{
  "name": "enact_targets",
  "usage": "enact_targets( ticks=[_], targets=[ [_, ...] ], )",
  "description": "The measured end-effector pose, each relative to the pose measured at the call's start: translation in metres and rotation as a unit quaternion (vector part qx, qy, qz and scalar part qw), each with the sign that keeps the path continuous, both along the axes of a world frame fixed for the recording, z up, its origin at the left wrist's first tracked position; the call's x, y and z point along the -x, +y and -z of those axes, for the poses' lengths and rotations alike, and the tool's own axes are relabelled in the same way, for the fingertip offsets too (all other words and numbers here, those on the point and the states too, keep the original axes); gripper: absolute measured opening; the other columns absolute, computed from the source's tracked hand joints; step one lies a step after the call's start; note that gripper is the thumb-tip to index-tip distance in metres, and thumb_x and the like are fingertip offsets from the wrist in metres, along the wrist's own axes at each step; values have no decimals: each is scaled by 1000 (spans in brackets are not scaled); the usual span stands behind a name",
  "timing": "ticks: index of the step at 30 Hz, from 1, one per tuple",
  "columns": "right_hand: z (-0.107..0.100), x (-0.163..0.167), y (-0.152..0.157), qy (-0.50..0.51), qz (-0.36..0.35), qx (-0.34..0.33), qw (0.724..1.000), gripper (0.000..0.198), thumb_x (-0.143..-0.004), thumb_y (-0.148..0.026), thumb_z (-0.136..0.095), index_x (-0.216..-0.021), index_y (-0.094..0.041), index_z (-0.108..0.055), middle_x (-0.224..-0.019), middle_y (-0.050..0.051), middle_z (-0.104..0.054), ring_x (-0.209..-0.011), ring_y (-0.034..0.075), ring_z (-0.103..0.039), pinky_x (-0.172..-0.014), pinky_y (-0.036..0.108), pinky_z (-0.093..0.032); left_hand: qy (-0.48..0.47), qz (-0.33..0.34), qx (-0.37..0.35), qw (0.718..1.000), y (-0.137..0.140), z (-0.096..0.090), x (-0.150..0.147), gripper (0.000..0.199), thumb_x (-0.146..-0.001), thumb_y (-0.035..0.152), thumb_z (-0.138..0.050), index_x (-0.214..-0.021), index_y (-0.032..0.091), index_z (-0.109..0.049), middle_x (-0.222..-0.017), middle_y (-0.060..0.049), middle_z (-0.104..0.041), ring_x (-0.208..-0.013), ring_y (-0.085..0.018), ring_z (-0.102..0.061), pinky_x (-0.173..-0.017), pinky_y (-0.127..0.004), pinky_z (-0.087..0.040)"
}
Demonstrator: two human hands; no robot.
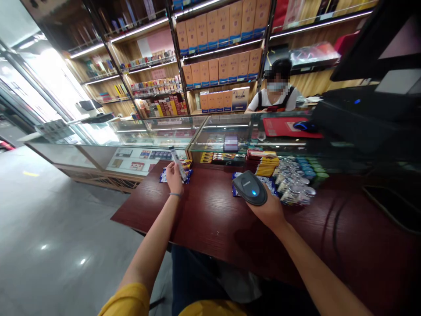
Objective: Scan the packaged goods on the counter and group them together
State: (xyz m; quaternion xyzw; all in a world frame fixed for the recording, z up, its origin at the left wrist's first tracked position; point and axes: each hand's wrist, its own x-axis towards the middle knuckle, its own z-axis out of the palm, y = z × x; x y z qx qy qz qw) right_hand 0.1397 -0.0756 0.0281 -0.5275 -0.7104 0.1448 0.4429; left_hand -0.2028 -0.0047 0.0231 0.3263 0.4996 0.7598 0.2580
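My right hand (271,210) is closed round a dark barcode scanner (250,188) with a blue light glowing on its top. Below the scanner lie blue-and-white packets (268,181), partly covered by it. My left hand (174,177) grips a slim, pale stick-shaped pack (176,161) with a dark end, held upright and slightly tilted. Its exact kind is too blurred to tell. Under and behind that hand, blue and yellow packets (187,171) rest at the table's far left edge.
On the dark red table (210,210) stand rows of clear-lidded containers (292,184), green and blue ones (312,169) and stacked yellow packs (267,166). A phone (393,206) lies at right. Beyond the glass counter (223,127) sits a masked person (276,94).
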Motion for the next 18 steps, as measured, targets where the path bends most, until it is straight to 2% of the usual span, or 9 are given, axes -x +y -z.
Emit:
enact_targets(
  ticks=[2,5,7,10,13,16,18],
  targets=[
    [3,-2,4,14,4,-3,1000,41,-82,-41,-69,-118,-27,-58,-90,7,-78,-93,35,-76,-75,40,-57,-99,101,43,989,6,-8,-25,30,-98,45,-61,-119,23,-59,-111,-6,-72,-84,-15,-75,-72,-28,-62],
    [6,-8,9,23,13,10,1000,45,-80,-44,-71,-119,-27,-58,-94,8,-79,-99,37,-75,-78,43,-58,-199,230,133,943,12,-12,-57,24,-99,38,-62,-115,20,-64,-110,-7,-74,-83,-14,-74,-73,-28,-63],
    [6,-12,12,19,19,24,999,46,-80,-46,-70,-121,-28,-58,-98,8,-79,-105,37,-74,-80,44,-58,-240,309,173,904,13,-10,-74,23,-101,33,-60,-117,17,-66,-111,-9,-74,-84,-14,-74,-74,-27,-63],
    [2,-18,15,-3,29,45,999,51,-81,-47,-69,-126,-28,-57,-102,7,-79,-106,35,-74,-79,42,-58,-260,402,182,859,8,-2,-89,27,-102,30,-58,-124,16,-66,-116,-11,-74,-88,-15,-75,-75,-28,-64],
    [-4,-22,18,-63,32,76,995,51,-80,-46,-71,-126,-29,-59,-94,5,-79,-93,34,-77,-70,38,-56,-229,447,173,847,0,6,-94,33,-98,23,-63,-130,18,-65,-122,-12,-73,-90,-17,-75,-76,-28,-65],
    [-7,-22,19,-122,17,86,989,52,-78,-44,-74,-126,-30,-60,-85,2,-78,-80,31,-76,-64,34,-52,-198,440,178,858,-6,11,-92,39,-94,18,-67,-132,17,-64,-124,-13,-72,-91,-18,-75,-77,-30,-65],
    [-8,-21,18,-129,2,76,989,54,-77,-43,-75,-128,-31,-60,-87,1,-78,-79,29,-76,-63,32,-51,-189,426,176,867,-8,11,-92,38,-93,18,-67,-131,17,-65,-124,-14,-72,-90,-19,-75,-77,-31,-65]
  ],
)
